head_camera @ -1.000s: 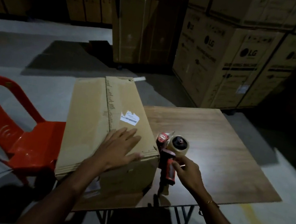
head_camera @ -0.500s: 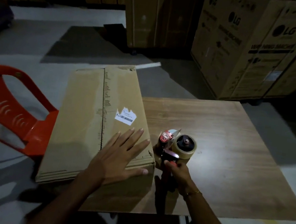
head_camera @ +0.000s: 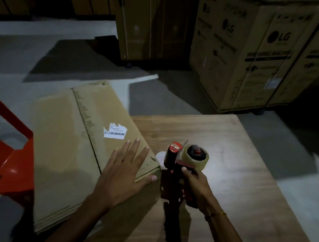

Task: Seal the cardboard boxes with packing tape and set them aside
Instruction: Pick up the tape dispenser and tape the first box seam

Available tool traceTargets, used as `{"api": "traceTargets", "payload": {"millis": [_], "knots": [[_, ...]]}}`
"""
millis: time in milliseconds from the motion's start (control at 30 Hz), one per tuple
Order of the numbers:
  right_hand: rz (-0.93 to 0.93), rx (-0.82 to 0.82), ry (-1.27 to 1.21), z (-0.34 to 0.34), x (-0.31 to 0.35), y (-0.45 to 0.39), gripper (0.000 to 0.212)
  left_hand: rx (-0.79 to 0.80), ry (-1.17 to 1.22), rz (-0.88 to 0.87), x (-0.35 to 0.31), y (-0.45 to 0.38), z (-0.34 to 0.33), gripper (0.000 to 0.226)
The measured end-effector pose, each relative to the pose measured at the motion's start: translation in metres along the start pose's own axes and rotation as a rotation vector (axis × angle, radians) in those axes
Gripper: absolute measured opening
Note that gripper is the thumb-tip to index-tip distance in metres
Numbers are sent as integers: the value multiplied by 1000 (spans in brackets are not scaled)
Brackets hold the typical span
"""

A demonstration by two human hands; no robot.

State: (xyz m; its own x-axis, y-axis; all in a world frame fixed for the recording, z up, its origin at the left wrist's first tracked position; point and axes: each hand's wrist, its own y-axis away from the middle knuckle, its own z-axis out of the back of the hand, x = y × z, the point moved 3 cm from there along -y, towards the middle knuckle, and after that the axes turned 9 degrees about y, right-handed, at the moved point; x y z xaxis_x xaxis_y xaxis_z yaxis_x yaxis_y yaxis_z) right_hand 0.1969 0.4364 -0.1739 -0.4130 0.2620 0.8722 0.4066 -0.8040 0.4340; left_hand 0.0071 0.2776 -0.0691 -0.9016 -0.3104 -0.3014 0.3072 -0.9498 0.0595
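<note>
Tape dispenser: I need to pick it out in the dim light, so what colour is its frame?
Red, seen in the head view: the tape dispenser.

Both forearms are bare up to the bottom edge of the view, with no sleeve showing on either. The right hand [head_camera: 194,184] has a thin gold-coloured chain bracelet [head_camera: 216,214] round its wrist. The left hand [head_camera: 123,172] has short, plain fingernails that catch the light, and its fingers [head_camera: 132,148] carry no ring that can be made out; the dim light hides finer detail.
</note>
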Motion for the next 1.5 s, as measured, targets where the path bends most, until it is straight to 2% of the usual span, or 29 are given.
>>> {"api": "traceTargets", "payload": {"millis": [100, 200, 300, 367, 433, 533, 633, 733, 867, 933, 1133, 1267, 1333, 1367, 1400, 1467, 1500], "knots": [[126, -131, 98, 30, 17, 10, 24, -20, 28, 37, -17, -17, -2, 104], [204, -189, 126, 57, 46, 26, 25, -50, 186, 70, -27, -33, 7, 108], [265, -167, 75, 73, 72, 41, 36, -161, 517, 99, -35, -57, 23, 84], [289, -137, 54, 77, 85, 49, 42, -177, 881, 134, -44, -72, 34, 85], [327, -104, 51, 78, 97, 56, 47, -86, 1196, 160, -56, -84, 42, 93], [384, -81, 95, 74, 113, 65, 59, 10, 1379, 128, -72, -94, 47, 102], [410, -73, 162, 70, 127, 72, 79, -92, 1479, 128, -71, -95, 49, 107], [368, 4, 137, 66, 139, 77, 83, -165, 1543, 112, -59, -92, 51, 107], [309, 233, 5, 47, 154, 83, 53, -221, 1599, 61, -43, -87, 62, 103], [294, 318, -77, 31, 159, 87, 48, -244, 1617, 51, -35, -82, 70, 103], [373, 293, -94, -18, 175, 88, 49, -137, 1693, -6, 10, -69, 91, 109], [397, 257, -50, -52, 193, 84, 46, -19, 1727, -67, 53, -63, 107, 103], [375, 288, -71, -68, 202, 82, 46, -52, 1749, -50, 77, -59, 121, 101], [355, 312, -98, -76, 207, 82, 46, -114, 1753, -19, 90, -57, 129, 95], [331, 337, -127, -85, 213, 82, 46, -208, 1715, 25, 105, -56, 137, 80], [262, 383, -182, -102, 225, 82, 45, -432, 1494, 149, 139, -56, 151, 37], [211, 404, -212, -111, 229, 82, 45, -532, 1353, 219, 160, -57, 156, 24]]}}
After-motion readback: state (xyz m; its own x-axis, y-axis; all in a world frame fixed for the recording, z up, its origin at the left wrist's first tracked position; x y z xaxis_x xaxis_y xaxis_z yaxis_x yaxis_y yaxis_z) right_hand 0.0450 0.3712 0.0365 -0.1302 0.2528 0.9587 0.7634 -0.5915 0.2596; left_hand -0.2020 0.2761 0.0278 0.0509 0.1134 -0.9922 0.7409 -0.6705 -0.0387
